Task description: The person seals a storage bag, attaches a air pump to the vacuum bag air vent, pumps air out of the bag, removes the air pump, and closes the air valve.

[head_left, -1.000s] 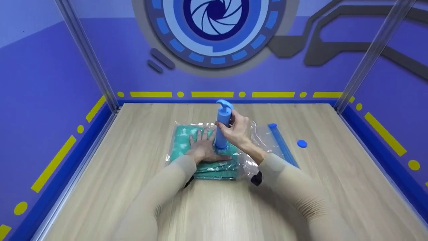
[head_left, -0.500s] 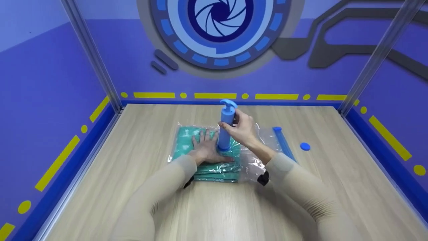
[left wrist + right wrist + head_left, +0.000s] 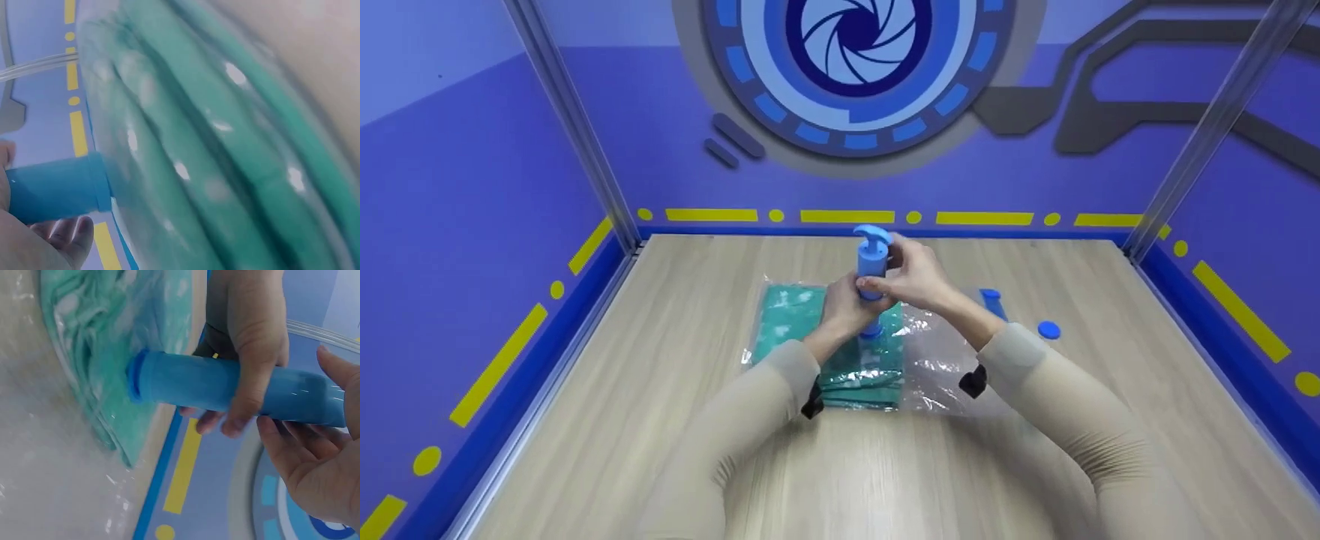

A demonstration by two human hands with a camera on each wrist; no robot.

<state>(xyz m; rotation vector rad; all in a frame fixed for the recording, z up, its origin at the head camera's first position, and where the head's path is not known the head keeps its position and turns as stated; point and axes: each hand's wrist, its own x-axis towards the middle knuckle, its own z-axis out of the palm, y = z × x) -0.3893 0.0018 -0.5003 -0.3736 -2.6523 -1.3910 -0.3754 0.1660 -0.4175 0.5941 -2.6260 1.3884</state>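
Note:
A blue hand pump (image 3: 872, 262) stands upright on a clear plastic storage bag (image 3: 945, 367), its T-shaped handle at the top. Folded green cloth (image 3: 784, 319) with pale patches lies inside the bag's left part. My left hand (image 3: 844, 307) wraps round the middle of the pump barrel, thumb and fingers on opposite sides in the right wrist view. Just above it, my right hand (image 3: 919, 277) holds the upper barrel between thumb and fingers. The pump's blue base (image 3: 138, 376) meets the bag over the cloth.
A round blue cap (image 3: 1049, 330) lies on the wooden table (image 3: 660, 390) right of the bag. Along the bag's right edge runs a blue zip strip (image 3: 992, 302), partly hidden by my right arm. Patterned blue walls (image 3: 960, 180) enclose the back and sides.
My left hand has lifted from lying flat on the bag and closed round the pump barrel below my right hand. The right hand stays at the upper barrel. The head view has shifted slightly.

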